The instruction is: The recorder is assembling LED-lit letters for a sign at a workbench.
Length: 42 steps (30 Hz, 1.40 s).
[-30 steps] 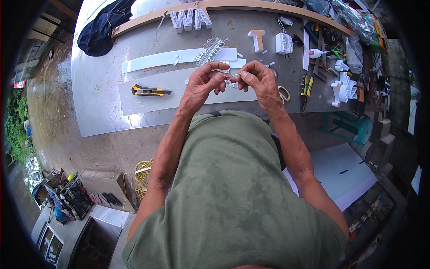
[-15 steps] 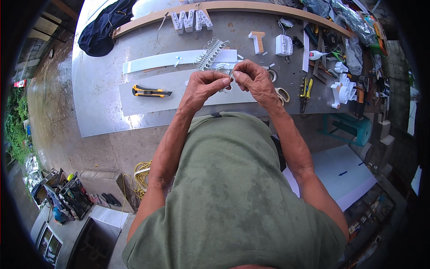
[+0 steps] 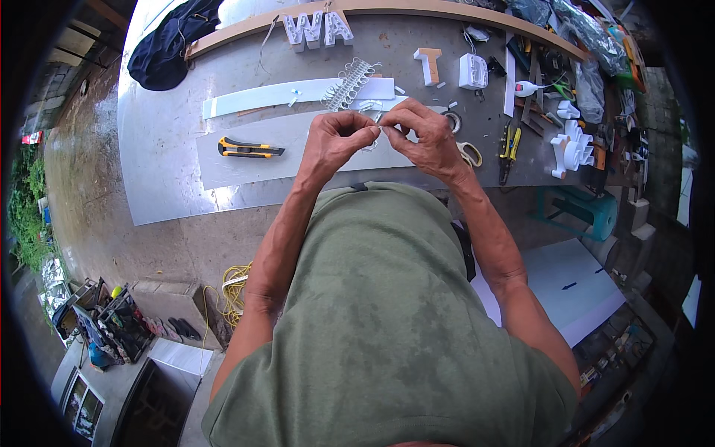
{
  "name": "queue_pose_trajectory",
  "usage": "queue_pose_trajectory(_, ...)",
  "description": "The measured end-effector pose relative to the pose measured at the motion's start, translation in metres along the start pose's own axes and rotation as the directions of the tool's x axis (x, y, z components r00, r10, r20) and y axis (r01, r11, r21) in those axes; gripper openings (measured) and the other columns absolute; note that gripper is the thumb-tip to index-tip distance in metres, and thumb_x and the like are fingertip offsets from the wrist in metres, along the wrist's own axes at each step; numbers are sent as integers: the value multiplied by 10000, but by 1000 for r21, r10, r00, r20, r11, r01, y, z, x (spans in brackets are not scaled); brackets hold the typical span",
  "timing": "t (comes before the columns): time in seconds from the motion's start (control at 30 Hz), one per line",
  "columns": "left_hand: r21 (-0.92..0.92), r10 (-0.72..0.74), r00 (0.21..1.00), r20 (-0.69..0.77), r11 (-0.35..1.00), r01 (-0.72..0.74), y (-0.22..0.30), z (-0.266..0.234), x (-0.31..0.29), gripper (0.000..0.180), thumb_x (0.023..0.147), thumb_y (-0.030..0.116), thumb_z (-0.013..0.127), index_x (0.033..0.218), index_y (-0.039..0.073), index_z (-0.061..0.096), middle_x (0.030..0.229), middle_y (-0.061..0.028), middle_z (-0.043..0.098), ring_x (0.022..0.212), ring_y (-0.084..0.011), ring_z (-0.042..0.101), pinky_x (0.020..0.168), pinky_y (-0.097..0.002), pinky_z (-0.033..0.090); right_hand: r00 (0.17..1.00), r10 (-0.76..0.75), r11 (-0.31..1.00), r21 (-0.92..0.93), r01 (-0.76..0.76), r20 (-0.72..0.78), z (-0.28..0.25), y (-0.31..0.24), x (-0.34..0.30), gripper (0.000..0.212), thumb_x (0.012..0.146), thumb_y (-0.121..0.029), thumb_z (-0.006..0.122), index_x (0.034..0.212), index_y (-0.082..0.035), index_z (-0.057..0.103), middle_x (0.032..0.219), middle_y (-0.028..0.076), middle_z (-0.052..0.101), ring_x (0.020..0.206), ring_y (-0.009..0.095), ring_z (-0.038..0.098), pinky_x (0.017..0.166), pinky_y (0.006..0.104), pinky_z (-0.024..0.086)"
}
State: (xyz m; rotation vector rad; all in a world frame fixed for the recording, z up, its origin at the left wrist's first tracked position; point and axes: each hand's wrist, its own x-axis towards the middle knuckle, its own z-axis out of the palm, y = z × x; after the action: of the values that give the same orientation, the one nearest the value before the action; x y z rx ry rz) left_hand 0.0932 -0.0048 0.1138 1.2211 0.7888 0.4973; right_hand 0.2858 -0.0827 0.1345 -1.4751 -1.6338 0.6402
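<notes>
My left hand (image 3: 335,143) and my right hand (image 3: 426,140) meet fingertip to fingertip above the bench, each closed in a pinch. Between them shows a bit of thin pale wire, mostly hidden by the fingers. Just beyond lies a bundle of small light modules on looped white wires (image 3: 348,85), resting across a long white strip (image 3: 275,95). Beneath my hands is a flat grey sheet (image 3: 223,168). On it, left of my left hand, rests a yellow and black utility knife (image 3: 250,148). Scissors with pale handles (image 3: 470,154) and a roll of tape (image 3: 453,122) sit beside my right hand.
White block letters (image 3: 318,31) stand by a long wooden strip (image 3: 417,9) at the back. A tan-faced letter (image 3: 427,65) stands nearer. Yellow-handled pliers (image 3: 509,146), white cut-out shapes (image 3: 572,153) and mixed tools crowd the right. A teal stool (image 3: 592,212) is under the right edge.
My right hand has turned slightly and its fingertips have come a little lower and closer to my left thumb. Both hands keep their pinch. The view has shifted slightly.
</notes>
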Motion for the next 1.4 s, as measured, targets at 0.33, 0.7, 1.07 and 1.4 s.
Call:
queue_pose_trajectory(0.33, 23, -21, 999, -26, 999, 21, -5, 4, 1, 227, 867, 189, 776, 946, -22, 755, 773, -46, 714, 700, -94, 631, 645, -258, 519, 999, -40, 998, -54, 40, -6, -1, -1, 1, 101, 817, -61, 721, 909, -67, 680, 861, 45, 652, 708, 224, 666, 633, 352, 540)
queue_pose_trajectory(0.7, 130, -28, 995, -92, 991, 40, 10, 11, -12, 125, 848, 102, 742, 884, -18, 737, 761, -8, 682, 701, -57, 580, 638, -233, 460, 992, -127, 983, -132, 126, -1, 4, -17, 2, 97, 756, -18, 705, 828, -38, 643, 806, 86, 632, 654, 276, 637, 600, 372, 523)
queue_pose_trajectory(1.07, -185, -39, 989, -142, 983, 12, 7, 8, -8, 167, 878, 154, 766, 929, -4, 744, 731, -5, 663, 640, -54, 544, 588, -202, 406, 888, 335, 822, -362, -439, -316, -63, 21, 10, 83, 871, -76, 695, 930, -17, 688, 789, 102, 658, 653, 213, 653, 595, 334, 508)
queue_pose_trajectory(1.4, 168, 170, 928, -330, 979, -120, 9, 20, -9, 189, 895, 168, 765, 929, -17, 753, 724, -22, 710, 654, -46, 613, 599, -218, 494, 992, 123, 992, -30, -122, 23, -8, -47, -4, 287, 844, -167, 784, 1083, -46, 680, 932, 72, 694, 763, 203, 673, 668, 333, 544)
